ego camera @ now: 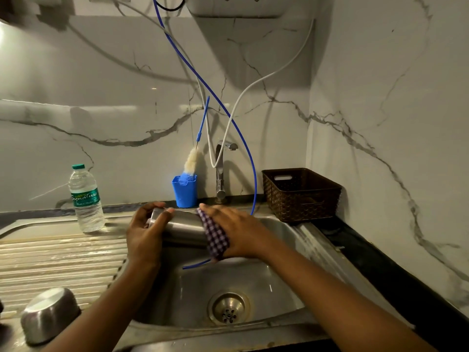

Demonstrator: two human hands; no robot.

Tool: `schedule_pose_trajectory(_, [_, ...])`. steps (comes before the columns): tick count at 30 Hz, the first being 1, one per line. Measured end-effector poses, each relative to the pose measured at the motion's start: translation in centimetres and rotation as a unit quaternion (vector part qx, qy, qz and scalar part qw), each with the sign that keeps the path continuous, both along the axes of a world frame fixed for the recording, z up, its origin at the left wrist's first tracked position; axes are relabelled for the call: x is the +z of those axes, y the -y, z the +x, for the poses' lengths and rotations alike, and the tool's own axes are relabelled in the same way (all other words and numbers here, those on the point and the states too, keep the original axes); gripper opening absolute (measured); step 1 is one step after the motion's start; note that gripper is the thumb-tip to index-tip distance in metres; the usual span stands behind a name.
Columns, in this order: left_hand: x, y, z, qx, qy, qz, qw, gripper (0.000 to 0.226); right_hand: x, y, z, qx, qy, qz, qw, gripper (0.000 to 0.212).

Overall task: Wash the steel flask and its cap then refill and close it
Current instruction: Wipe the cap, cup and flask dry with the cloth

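Note:
The steel flask (181, 228) lies sideways in the air over the sink basin (279, 283). My left hand (146, 232) grips its left end, fingers curled round the base. My right hand (238, 231) presses a purple checked cloth (215, 236) around the flask's right end, which the cloth and hand hide. The flask's cap cannot be made out. A steel bowl (49, 315) rests upside down on the draining board at the lower left.
A tap (220, 171) stands behind the sink, with a blue tube (250, 158) hanging into the basin. A blue cup (185, 190) holds a bottle brush. A plastic water bottle (86, 199) stands on the ribbed drainer. A brown basket (300, 194) sits at the right.

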State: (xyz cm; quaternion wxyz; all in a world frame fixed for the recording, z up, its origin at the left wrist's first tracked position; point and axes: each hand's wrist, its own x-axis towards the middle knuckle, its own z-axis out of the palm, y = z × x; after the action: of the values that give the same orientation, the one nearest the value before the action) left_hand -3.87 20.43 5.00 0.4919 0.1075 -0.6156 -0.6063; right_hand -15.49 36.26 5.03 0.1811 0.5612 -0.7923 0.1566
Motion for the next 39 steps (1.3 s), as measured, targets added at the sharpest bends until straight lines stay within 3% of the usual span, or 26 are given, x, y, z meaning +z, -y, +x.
schedule_pose_trajectory(4, [0.2, 0.8, 0.0, -0.015, -0.005, -0.014, 1.000, 0.019, 0.2, -3.6, -3.0, -0.020, 0.196, 0.016, 0.980, 0.111])
schedule_pose_trajectory(6, [-0.1, 1.0, 0.0, -0.024, 0.002, -0.018, 1.000, 0.015, -0.4, -3.9, -3.0, -0.033, 0.191, 0.013, 0.981, 0.103])
schedule_pose_trajectory(10, [0.3, 1.4, 0.3, -0.080, 0.035, 0.005, 0.996, 0.031, -1.0, -3.3, -2.6, -0.044, 0.102, -0.016, 0.994, 0.097])
schedule_pose_trajectory(12, [0.7, 1.6, 0.0, -0.131, 0.107, 0.078, 0.983, 0.044, -0.9, -3.3, -2.8, -0.050, -0.005, -0.052, 0.997, 0.090])
schedule_pose_trajectory(16, [1.4, 2.4, 0.2, -0.181, 0.247, 0.233, 0.923, 0.052, -1.1, -3.3, -3.4, -0.059, -0.264, -0.105, 0.957, 0.062])
schedule_pose_trajectory(19, [1.0, 1.9, 0.0, -0.131, 0.272, 0.250, 0.920, 0.047, -1.7, -3.0, -3.4, -0.057, -0.312, -0.086, 0.944, 0.073])
schedule_pose_trajectory(22, [0.0, 0.8, -0.8, -0.073, 0.246, 0.203, 0.945, 0.035, -2.0, -1.9, -2.4, -0.061, -0.269, -0.081, 0.958, 0.084])
schedule_pose_trajectory(25, [-0.8, -0.2, -1.4, -0.076, 0.216, 0.111, 0.967, 0.030, -2.4, 0.7, 0.1, -0.043, -0.226, -0.075, 0.970, 0.084])
schedule_pose_trajectory(29, [-0.2, -0.8, -0.9, -0.064, 0.166, 0.071, 0.981, 0.022, -1.6, 0.4, -0.4, -0.044, -0.171, -0.062, 0.982, 0.089])
schedule_pose_trajectory(33, [0.2, 0.4, -0.2, -0.020, 0.127, 0.009, 0.992, 0.023, -1.0, -3.9, -4.0, -0.102, 0.048, -0.013, 0.994, 0.104])
schedule_pose_trajectory(35, [0.0, 0.2, -0.2, -0.024, 0.120, 0.006, 0.992, 0.016, -0.9, -4.1, -4.0, -0.101, 0.037, -0.014, 0.994, 0.106])
schedule_pose_trajectory(39, [-0.3, -1.0, -0.2, -0.035, 0.119, -0.019, 0.992, 0.014, -1.4, 0.1, -0.7, -0.073, -0.132, -0.030, 0.988, 0.095])
